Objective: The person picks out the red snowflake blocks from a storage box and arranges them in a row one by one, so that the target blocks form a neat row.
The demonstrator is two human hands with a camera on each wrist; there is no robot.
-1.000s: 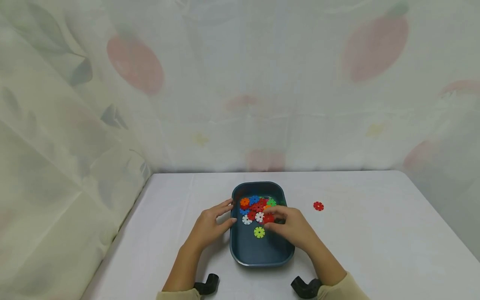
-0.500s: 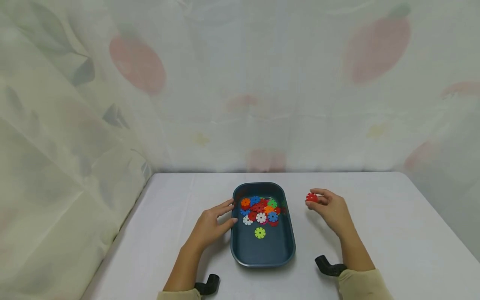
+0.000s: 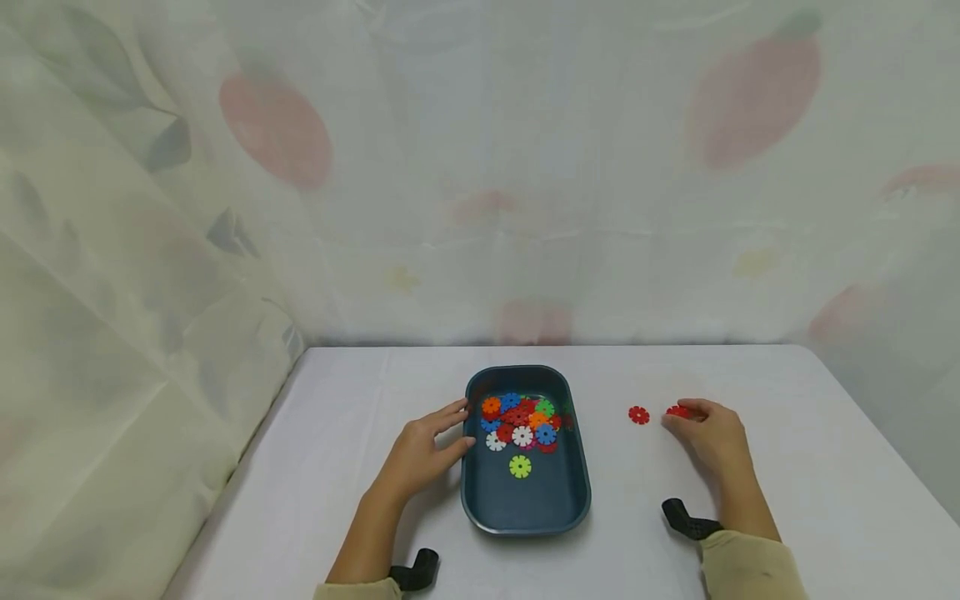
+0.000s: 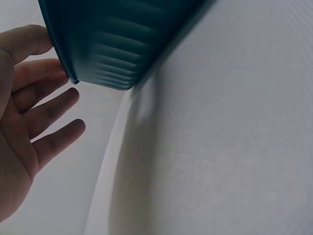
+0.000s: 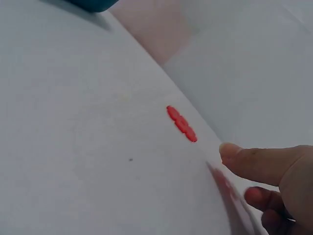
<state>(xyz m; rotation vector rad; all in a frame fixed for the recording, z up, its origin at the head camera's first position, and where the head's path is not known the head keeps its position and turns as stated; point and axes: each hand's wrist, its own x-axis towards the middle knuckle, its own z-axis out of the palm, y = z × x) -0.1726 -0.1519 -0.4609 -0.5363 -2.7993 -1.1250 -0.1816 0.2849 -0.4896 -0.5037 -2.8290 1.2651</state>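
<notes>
On the left side of the dark teal tray [image 3: 525,508], my left hand [image 3: 423,450] touches the rim with its thumb and fingertips; its other fingers extend loosely in the left wrist view. My right hand [image 3: 708,433] is low over the table to the right, pinching a red notched plastic disc [image 3: 678,411] between thumb and fingers. That disc is mostly hidden behind the thumb in the right wrist view. A second red notched disc [image 3: 639,415] lies flat on the table just left of it, also visible as a red disc [image 5: 181,123] in the right wrist view.
Inside the tray, several notched discs lie piled toward the far half: orange, blue, red, green and white. A yellow-green disc [image 3: 520,466] lies apart, nearer the tray's middle. The white-covered table [image 3: 810,467] ends against a fabric backdrop [image 3: 600,208] with fruit prints.
My right hand has left the tray with a red disc, crossed to the right and lowered it to the table beside the other red disc. My left hand has stayed at the tray rim.
</notes>
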